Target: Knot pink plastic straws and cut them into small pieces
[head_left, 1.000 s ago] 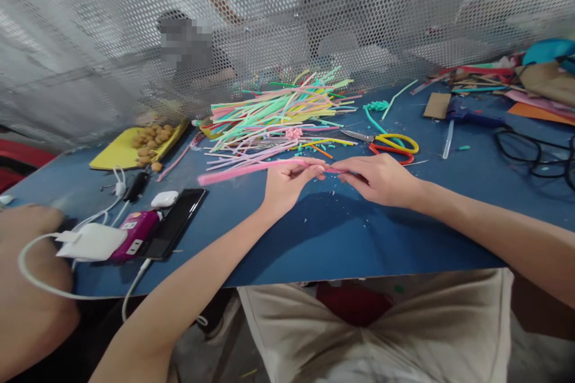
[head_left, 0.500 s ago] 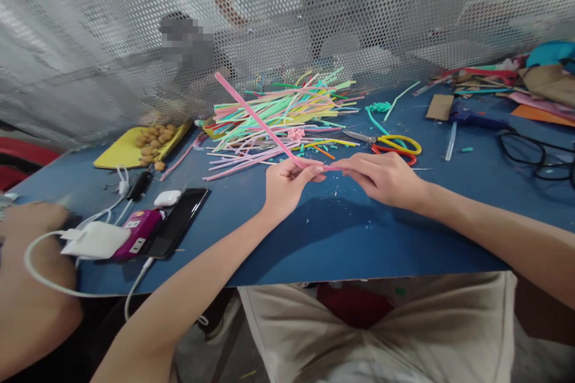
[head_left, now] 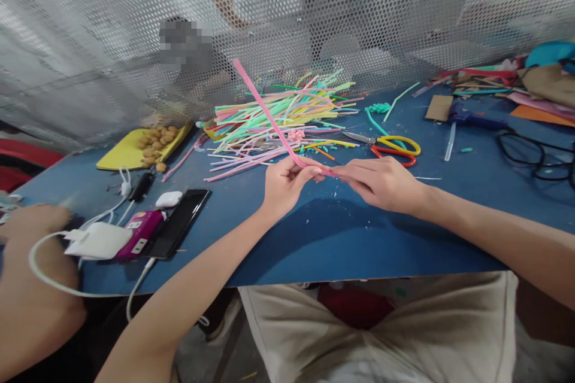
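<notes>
Pink pipe cleaner [head_left: 265, 108] partly hidden by both hands [head_left: 285, 185] [head_left: 381, 182], neighbouring person's arm [head_left: 36, 287] cropped left

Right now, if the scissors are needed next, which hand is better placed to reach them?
Right, probably: the scissors lie just beyond the right hand, handles nearest. The left hand sits farther off, pinching the pink pipe cleaner. The right also holds it, so would have to release.

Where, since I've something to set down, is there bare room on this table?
The blue flat table has a bare, white-flecked patch between its near edge and the left hand and right hand, another between the black rectangular phone and left hand. Beyond the hands, thin pastel stems and red-and-yellow-handled metal scissors crowd it.
</notes>
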### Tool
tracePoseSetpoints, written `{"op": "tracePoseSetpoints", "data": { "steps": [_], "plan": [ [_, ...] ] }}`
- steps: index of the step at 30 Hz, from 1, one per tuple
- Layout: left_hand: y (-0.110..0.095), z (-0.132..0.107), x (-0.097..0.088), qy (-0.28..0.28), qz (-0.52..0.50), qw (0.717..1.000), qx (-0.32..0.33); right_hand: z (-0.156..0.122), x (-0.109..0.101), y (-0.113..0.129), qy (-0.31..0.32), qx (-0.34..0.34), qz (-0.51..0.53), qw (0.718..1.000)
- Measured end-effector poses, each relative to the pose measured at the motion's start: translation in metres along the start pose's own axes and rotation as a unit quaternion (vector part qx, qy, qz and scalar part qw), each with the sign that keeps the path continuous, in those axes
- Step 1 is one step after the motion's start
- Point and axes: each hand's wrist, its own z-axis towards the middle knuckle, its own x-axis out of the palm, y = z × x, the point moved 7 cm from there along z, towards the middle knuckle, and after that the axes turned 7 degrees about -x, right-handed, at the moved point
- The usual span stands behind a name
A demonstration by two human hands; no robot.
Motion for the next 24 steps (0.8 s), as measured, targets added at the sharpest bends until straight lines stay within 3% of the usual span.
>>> {"op": "tracePoseSetpoints", "data": {
  "steps": [6, 12, 15, 19, 21, 24],
  "plan": [
    [0.007, 0.004, 0.002, 0.016, -0.045, 0.998, -0.03, 0.001, -0.006, -0.008, -0.04, 0.046, 0.023, 0.998],
    [0.003, 0.006, -0.004, -0.027, -0.034, 0.999, 0.015, 0.002, -0.006, -0.007, -0.036, 0.035, 0.009, 0.999],
    [-0.011, 0.01, -0.024, -0.11, -0.043, 0.99, 0.081, 0.003, -0.01, -0.006, -0.036, 0.021, -0.035, 0.999],
    [-0.046, 0.01, -0.067, -0.27, 0.01, 0.943, 0.195, 0.001, -0.023, -0.015, -0.089, 0.043, -0.081, 0.992],
    [-0.064, 0.008, -0.081, -0.308, 0.039, 0.916, 0.254, -0.002, -0.03, -0.028, -0.116, 0.085, -0.085, 0.986],
    [-0.07, 0.01, -0.087, -0.305, 0.097, 0.91, 0.262, -0.007, -0.031, -0.053, -0.114, 0.157, -0.069, 0.978]
  ]
}}
